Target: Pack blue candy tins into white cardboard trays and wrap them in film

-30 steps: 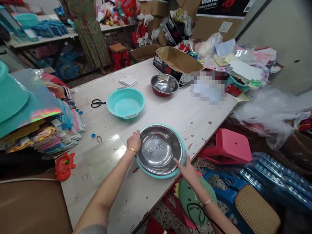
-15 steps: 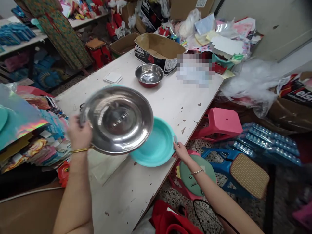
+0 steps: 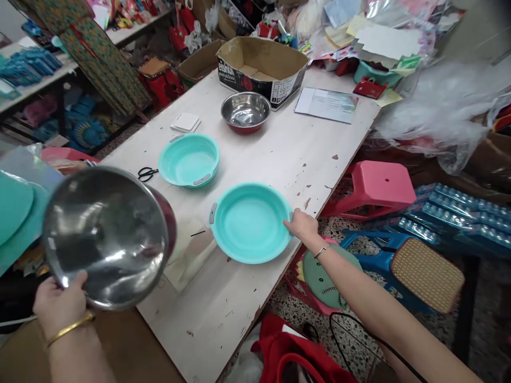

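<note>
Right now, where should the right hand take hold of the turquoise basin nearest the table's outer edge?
Take the grey tab handle on the rim of the basin, coming from the table's outer edge, where the right hand rests. The basin sits shallow and open side up, so the projecting tab likely gives the surest hold.

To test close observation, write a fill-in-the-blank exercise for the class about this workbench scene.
The left hand holds up a steel bowl with a ____ outside.
The right hand touches the edge of a basin coloured ____.
Black-handled ____ lie on the table left of a second basin.

Missing words: red; turquoise; scissors.
</note>
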`<state>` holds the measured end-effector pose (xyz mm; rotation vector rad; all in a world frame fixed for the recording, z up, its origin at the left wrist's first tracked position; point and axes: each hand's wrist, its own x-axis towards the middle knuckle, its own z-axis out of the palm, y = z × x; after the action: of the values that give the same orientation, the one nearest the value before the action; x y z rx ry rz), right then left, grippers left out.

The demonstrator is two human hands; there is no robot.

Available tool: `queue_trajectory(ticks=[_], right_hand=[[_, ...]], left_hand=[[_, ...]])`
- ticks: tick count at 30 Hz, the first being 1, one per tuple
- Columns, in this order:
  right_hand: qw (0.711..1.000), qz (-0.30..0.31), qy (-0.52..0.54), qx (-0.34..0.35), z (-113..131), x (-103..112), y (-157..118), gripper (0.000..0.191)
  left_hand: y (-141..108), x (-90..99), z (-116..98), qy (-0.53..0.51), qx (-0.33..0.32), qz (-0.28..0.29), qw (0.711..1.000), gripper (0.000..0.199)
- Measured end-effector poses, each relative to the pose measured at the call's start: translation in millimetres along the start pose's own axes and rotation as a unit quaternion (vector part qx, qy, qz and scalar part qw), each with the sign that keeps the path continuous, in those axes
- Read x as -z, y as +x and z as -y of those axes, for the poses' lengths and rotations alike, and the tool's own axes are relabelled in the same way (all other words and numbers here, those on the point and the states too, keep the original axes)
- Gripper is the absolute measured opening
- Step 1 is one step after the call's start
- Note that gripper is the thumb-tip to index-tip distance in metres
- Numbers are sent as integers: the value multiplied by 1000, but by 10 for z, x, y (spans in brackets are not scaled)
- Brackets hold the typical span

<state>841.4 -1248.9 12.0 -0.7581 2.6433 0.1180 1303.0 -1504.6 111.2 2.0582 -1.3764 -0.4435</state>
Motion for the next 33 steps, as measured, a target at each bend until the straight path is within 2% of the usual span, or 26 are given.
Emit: queue_trajectory(ticks=[3,6,8,14,16,18,21,23,24,27,29,33], right_hand=[[1000,0,-3,2,35,33,39,39],[1000,-12,13,-11,86,58,46,42],[999,-20,26,-24,130,90,49,44],[997,-42,51,-36,195,285,63,43],[997,-48,57,-32,189,362,47,42],[996,-53,62,-28,187,433,10,41],[995,-60,77,-18,204,534,-63,38],[994,-59,94,-12,221,602,-96,36],[993,-55,106,-11,227,637,-101,35],[986,-30,160,-21,220,730,-76,29],[976,-8,214,-29,196,767,-52,26],[932,34,359,-29,157,774,-95,38]], left_hand=[[-270,-60,392,-58,81,76,992,39],[-553,-164,741,-59,64,205,975,44],[-699,-248,959,-26,33,249,968,43],[-833,-466,1558,17,21,279,960,39],[-822,-489,1697,43,20,284,958,34],[-814,-489,1756,83,0,266,960,30],[-842,-493,1637,109,-99,178,973,34],[-911,-536,1428,81,-177,129,972,37],[-967,-574,1296,60,-206,125,969,37],[-1235,-743,873,-14,-263,178,948,34],[-1490,-879,628,-70,-274,230,931,35],[-2033,-1133,360,-173,-209,320,908,34]])
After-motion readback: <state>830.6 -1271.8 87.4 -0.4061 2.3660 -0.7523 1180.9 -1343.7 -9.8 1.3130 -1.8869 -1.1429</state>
